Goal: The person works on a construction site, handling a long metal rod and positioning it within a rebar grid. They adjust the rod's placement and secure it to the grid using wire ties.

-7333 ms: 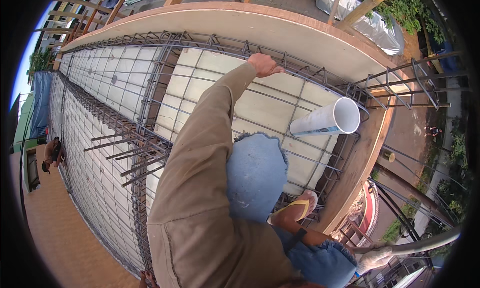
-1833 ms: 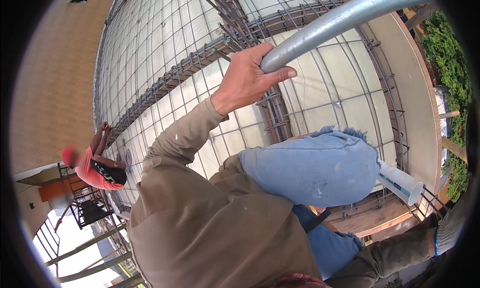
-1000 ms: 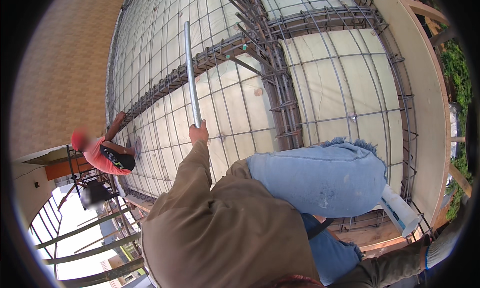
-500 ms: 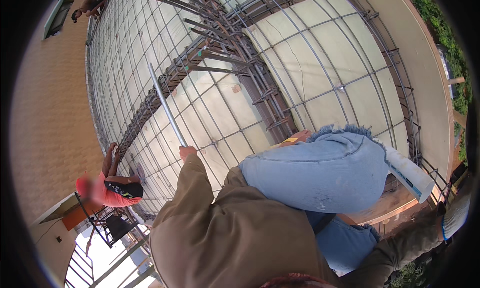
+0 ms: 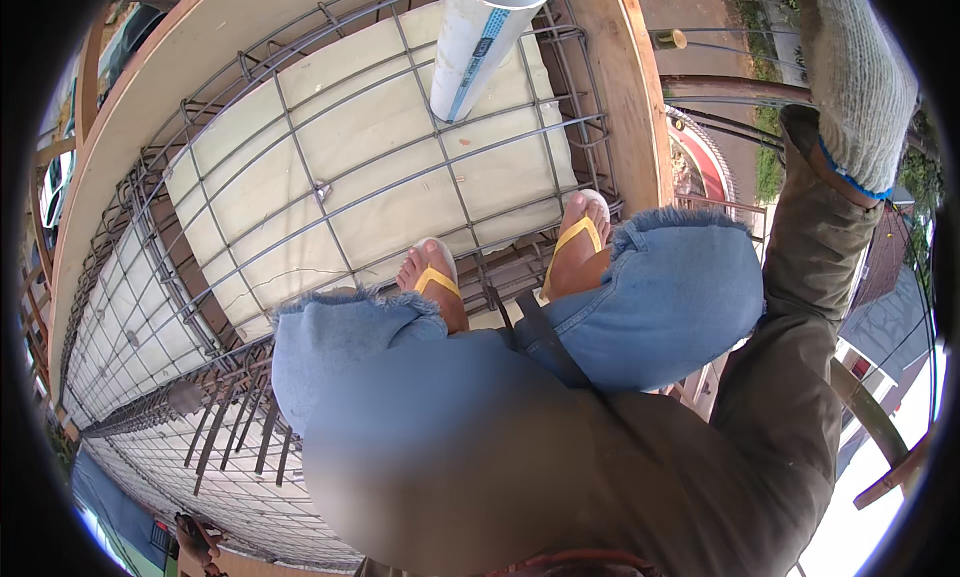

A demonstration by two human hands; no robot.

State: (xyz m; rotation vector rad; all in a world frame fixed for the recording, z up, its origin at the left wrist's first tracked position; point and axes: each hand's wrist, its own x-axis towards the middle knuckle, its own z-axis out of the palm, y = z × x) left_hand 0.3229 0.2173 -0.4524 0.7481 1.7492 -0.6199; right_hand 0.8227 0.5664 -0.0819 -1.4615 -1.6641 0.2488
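My right hand (image 5: 865,87) wears a white knit glove with a blue cuff and is raised at the upper right. Its fingers run into the dark rim, so I cannot make out whether it holds anything. My left hand is out of view. Ahead of my feet, a white plastic pipe (image 5: 462,67) with a blue printed stripe rises from over the steel bar grid (image 5: 330,214). Pale panels (image 5: 370,107) lie beneath the bars. I squat in frayed jeans, my feet (image 5: 432,267) in flip-flops with yellow straps. A blurred patch covers part of my lap.
Wooden formwork boards (image 5: 640,97) edge the grid, with a drop beyond the right one. Several dark bar ends (image 5: 240,427) stick out at lower left. Another person (image 5: 198,539) is far off at the bottom left. Poles (image 5: 870,417) stand outside at right.
The view has swung to the right. My left hand and the metal tube it held have gone out of view. My gloved right hand now appears higher in the picture.
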